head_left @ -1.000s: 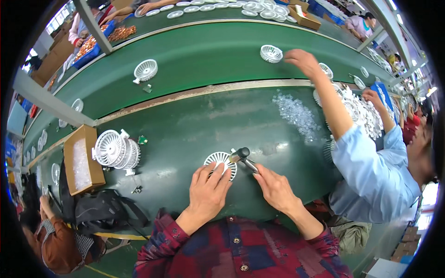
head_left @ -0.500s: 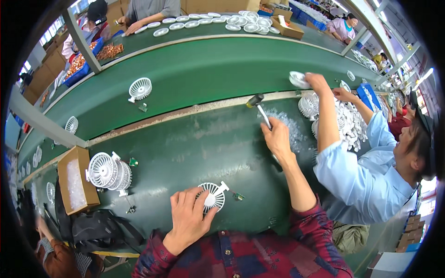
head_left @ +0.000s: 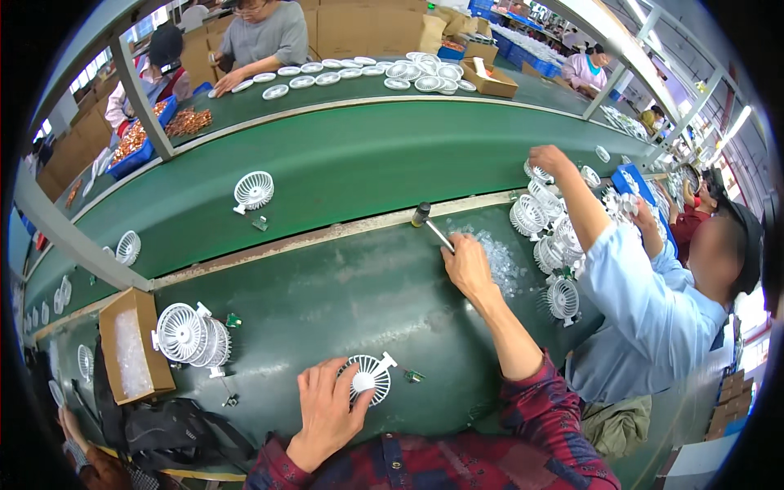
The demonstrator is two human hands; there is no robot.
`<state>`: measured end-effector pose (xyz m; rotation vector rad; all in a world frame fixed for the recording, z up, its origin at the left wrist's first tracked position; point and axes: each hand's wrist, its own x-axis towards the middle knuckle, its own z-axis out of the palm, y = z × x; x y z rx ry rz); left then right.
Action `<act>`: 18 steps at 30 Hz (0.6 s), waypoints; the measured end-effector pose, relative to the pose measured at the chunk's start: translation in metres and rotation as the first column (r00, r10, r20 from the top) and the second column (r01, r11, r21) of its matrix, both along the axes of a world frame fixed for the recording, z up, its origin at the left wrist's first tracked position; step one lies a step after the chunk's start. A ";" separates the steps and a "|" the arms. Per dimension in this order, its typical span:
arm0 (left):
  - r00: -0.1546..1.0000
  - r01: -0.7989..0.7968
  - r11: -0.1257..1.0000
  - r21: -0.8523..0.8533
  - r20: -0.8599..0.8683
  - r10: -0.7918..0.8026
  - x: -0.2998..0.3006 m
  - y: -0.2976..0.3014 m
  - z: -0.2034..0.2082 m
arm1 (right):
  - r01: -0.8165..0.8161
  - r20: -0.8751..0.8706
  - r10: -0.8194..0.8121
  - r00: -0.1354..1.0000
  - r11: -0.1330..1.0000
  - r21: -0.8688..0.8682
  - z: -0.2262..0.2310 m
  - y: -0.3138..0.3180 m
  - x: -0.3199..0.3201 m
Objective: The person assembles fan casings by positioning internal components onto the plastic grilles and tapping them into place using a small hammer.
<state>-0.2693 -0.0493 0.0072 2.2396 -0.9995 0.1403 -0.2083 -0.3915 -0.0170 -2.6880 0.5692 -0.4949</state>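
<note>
My left hand point(head_left: 331, 404) is closed around the left rim of a round white slotted fan housing point(head_left: 372, 379), steadying it on the green bench in front of me. A small green circuit board point(head_left: 414, 376) lies just right of the housing, beside its short white stem. Farther off to the right, my right hand point(head_left: 471, 266) grips a hammer point(head_left: 439, 234) by its handle. The black and yellow head points away toward the bench's far edge. Small clear plastic pieces point(head_left: 500, 260) lie scattered beside this hand, and the lower handle is hidden.
Stacked white fan housings point(head_left: 192, 333) and an open carton point(head_left: 137, 347) of clear pieces stand on the left. Another housing point(head_left: 254, 189) sits on the green conveyor belt point(head_left: 351, 175). At right, a blue-sleeved co-worker point(head_left: 645, 298) reaches over more housings point(head_left: 563, 300). A black bag point(head_left: 184, 433) lies near-left.
The view has tilted up a little. My right hand and hammer have shifted slightly left and nearer, while my left hand stays on the housing. The co-worker's arm has moved among the fan housings.
</note>
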 end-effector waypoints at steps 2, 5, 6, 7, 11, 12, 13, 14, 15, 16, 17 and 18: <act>1.000 -0.004 1.000 -0.003 0.007 0.004 -0.001 -0.001 -0.002 | -0.007 -0.003 0.007 1.000 1.000 0.029 0.000 0.003 -0.010; 1.000 -0.009 1.000 0.004 -0.005 0.009 -0.002 -0.002 0.000 | -0.021 -0.012 0.021 1.000 0.999 0.047 0.000 0.005 -0.024; 1.000 -0.012 1.000 0.012 -0.023 0.012 0.000 -0.002 0.003 | -0.045 -0.003 0.046 0.999 0.998 0.042 -0.001 0.006 -0.027; 0.999 -0.012 1.000 0.019 -0.030 0.012 0.005 -0.001 0.009 | -0.045 -0.010 0.046 0.999 0.998 0.050 -0.001 0.006 -0.028; 0.996 0.083 0.906 -0.415 -0.003 -0.092 0.023 0.001 0.090 | 0.068 0.045 -0.082 0.996 0.967 0.246 0.015 0.000 -0.044; 0.995 0.099 0.844 -0.528 0.029 -0.099 0.023 -0.001 0.115 | 0.113 0.009 -0.122 0.993 0.942 0.316 0.020 -0.007 -0.050; 0.997 0.078 0.781 -0.619 0.064 -0.049 0.016 0.002 0.145 | 0.076 0.066 -0.108 0.992 0.926 0.369 0.022 -0.006 -0.050; 0.973 0.216 0.672 -0.708 0.214 -0.087 0.020 0.002 0.160 | 0.039 0.124 -0.100 0.987 0.907 0.419 0.024 -0.005 -0.051; 0.919 0.388 0.610 -0.691 0.338 -0.203 0.035 -0.003 0.176 | 0.073 0.082 -0.136 0.987 0.849 0.523 0.022 -0.007 -0.051; 0.923 0.380 0.612 -0.694 0.325 -0.204 0.039 0.001 0.162 | 0.081 0.068 -0.136 0.988 0.847 0.525 0.021 -0.006 -0.054; 0.927 0.374 0.606 -0.702 0.305 -0.218 0.046 -0.004 0.163 | 0.100 0.040 -0.151 0.988 0.811 0.576 0.025 -0.004 -0.057; 0.933 0.356 0.623 -0.696 0.302 -0.195 0.049 -0.014 0.195 | 0.074 0.031 -0.121 0.992 0.768 0.636 0.031 0.012 -0.048</act>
